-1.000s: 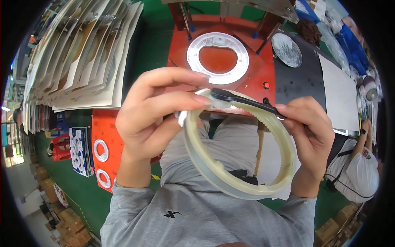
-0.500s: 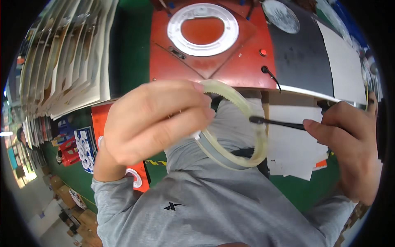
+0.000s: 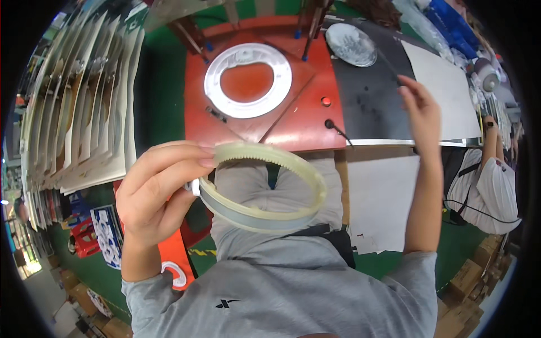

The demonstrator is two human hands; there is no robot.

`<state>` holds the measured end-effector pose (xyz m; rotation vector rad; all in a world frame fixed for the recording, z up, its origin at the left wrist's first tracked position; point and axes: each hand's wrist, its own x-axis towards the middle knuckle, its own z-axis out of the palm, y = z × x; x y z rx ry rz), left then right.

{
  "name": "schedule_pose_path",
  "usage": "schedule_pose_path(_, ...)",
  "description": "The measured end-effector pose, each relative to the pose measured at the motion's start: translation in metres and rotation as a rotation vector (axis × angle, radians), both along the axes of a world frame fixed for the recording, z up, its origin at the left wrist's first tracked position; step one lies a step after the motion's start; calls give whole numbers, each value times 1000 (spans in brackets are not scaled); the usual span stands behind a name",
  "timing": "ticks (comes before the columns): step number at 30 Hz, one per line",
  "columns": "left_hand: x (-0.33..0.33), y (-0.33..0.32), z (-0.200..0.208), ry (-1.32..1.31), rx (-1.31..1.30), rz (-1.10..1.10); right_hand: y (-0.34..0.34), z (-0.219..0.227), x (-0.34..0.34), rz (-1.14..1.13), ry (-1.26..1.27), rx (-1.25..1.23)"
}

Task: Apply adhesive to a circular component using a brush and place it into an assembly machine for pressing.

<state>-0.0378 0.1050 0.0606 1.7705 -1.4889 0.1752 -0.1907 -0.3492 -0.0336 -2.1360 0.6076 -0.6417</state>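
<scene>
My left hand point(image 3: 160, 188) grips the near-left part of a pale translucent ring point(image 3: 307, 174) between thumb and fingers, holding it tilted above my lap. Fine teeth line the ring's inner edge, and a grey band runs around its outer side. A small white piece point(image 3: 195, 187) shows at the ring beside my fingertips. Out over the black mat, my right hand point(image 3: 420, 104) pinches a thin dark brush point(image 3: 390, 65), blurred by motion. The brush points toward a round shallow dish point(image 3: 350, 45) smeared with white paste; its tip is hard to make out.
A white ring-shaped part point(image 3: 248, 110) lies on the red work board point(image 3: 304, 127), near a red button point(image 3: 326, 101) and a short black cable point(image 3: 338, 132). Upright sheets point(image 3: 79, 107) stand at left. White paper point(image 3: 380, 197) lies below the table edge. Another person point(image 3: 490, 174) is at far right.
My right hand has drawn the brush away from the ring, moving forward toward the dish. My left hand still holds the ring, now lower and further left, and the view has shifted.
</scene>
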Motion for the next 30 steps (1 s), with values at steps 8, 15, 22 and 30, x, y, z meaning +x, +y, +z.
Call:
schedule_pose_path(8, 5, 2, -9, 184, -30, 193, 13, -46, 21, -108, -8, -466)
schedule_pose_path(15, 1, -11, -26, 716, -115, 383, 127, 41, 31, 97, -366, -347)
schedule_pose_path(22, 8, -63, -54, 1035, -381, 395, 222, 59, 76, 564, -318, -393)
schedule_pose_path(30, 24, -86, -71, 897, -424, 543, 215, 57, 112, 577, -214, -531)
